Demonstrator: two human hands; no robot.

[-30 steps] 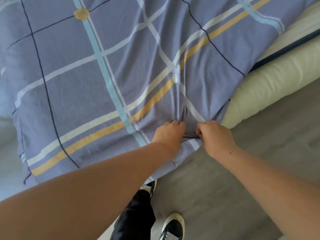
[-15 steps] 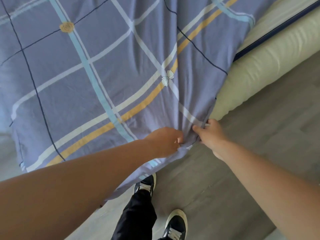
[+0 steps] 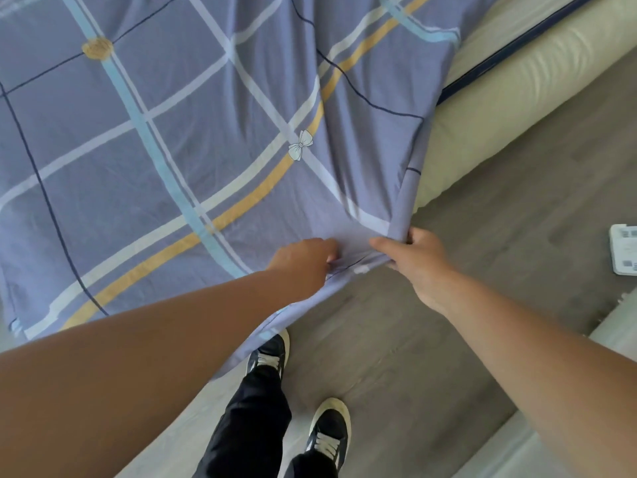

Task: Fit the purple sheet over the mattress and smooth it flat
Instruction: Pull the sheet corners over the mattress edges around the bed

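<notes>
The purple sheet (image 3: pixel 179 139), checked with white, blue and yellow stripes, covers most of the mattress (image 3: pixel 510 108), whose cream side shows bare at the upper right. My left hand (image 3: pixel 303 263) grips the sheet's near corner hem from the left. My right hand (image 3: pixel 413 257) grips the same corner from the right, thumb on top, with the edge of the fabric bunched between both hands. The corner hangs off the mattress above the floor.
Grey wood floor (image 3: pixel 482 236) runs along the bed's right side. My two dark sneakers (image 3: pixel 327 432) stand just below the corner. A white paper with printed codes (image 3: pixel 625 250) lies on the floor at the right edge, beside a pale rug or furniture edge (image 3: pixel 613 326).
The view has shifted right along the bed and more bare mattress side shows. Both hands have kept their hold on the sheet corner and pulled it rightwards; my right hand now sits farther from the left.
</notes>
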